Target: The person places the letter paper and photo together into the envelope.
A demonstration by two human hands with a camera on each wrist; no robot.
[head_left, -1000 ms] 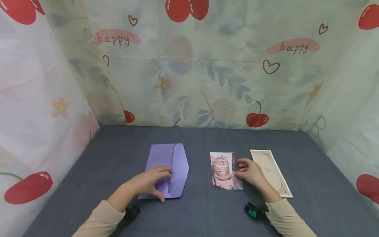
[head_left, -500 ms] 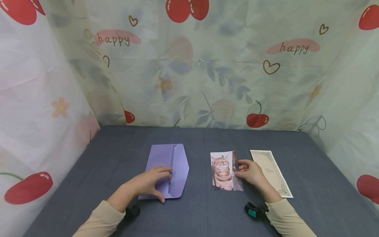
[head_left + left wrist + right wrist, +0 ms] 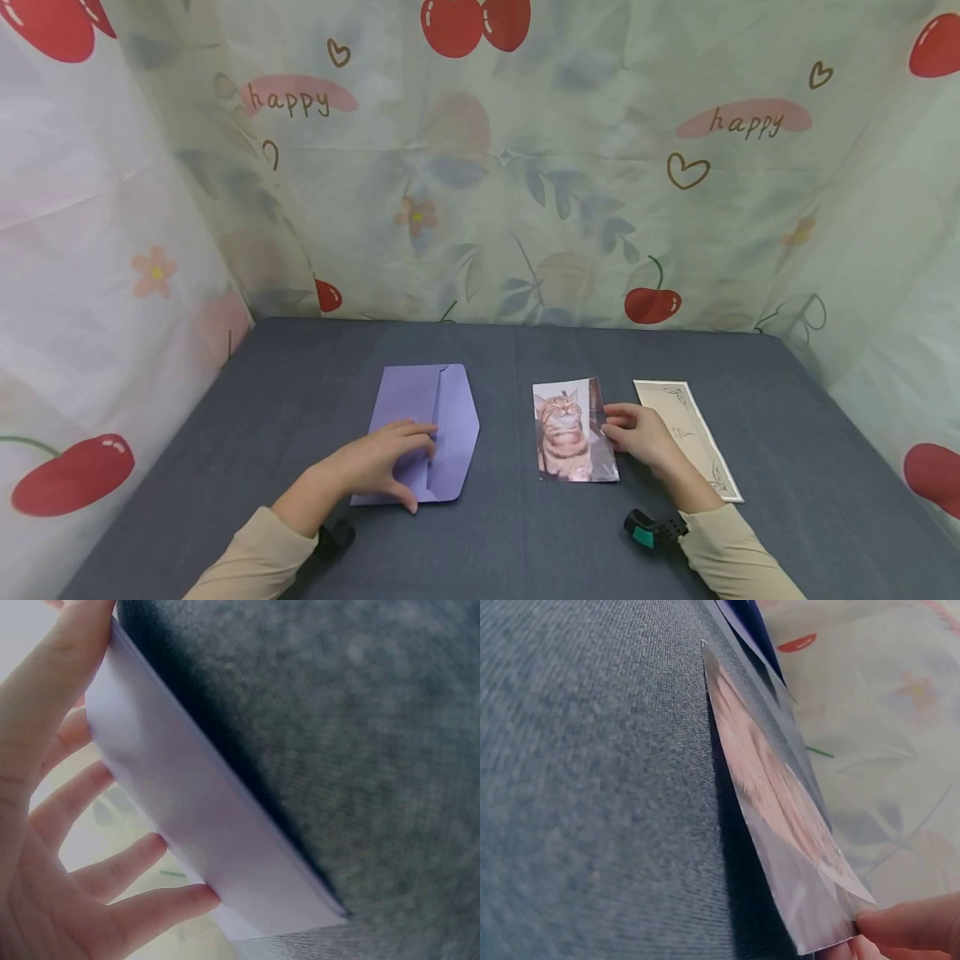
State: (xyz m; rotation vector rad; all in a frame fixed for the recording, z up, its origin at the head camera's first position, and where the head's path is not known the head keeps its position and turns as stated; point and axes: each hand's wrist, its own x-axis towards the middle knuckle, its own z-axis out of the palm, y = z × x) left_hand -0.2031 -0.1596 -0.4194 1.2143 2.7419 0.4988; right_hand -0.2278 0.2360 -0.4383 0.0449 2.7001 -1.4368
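1. While the person's right hand [image 3: 645, 435] pinches its margin — thumb on top, fingertips beneath — the cat photo [image 3: 562, 437] lies just to the left of those fingers, the gripped edge raised off the dark cloth [image 3: 495, 542] with shadow under it.

2. Judging from where I stand, the photo should weigh next to nothing: thin, springy, prone to bow when held at one spot. Its gloss may be slippery and could crease or smudge, so the strip between the fingertips seems a sensible hold, clear of the picture itself.

3. It shows a ginger striped cat, chin lifted, against a pale ground; a brownish, shiny band runs down the side nearest the fingers.

4. Beneath the left hand [image 3: 378, 457] is a purple envelope [image 3: 455, 442], its pointed flap reaching past the fingertips. Those fingers are spread and loosely bent, touching the paper without gripping it. I would expect it to be light and easily creased — better held by its body than its flap.

5. To the right of the right fingers lies a cream card [image 3: 672, 404] with ornate corners, partly hidden by that hand.
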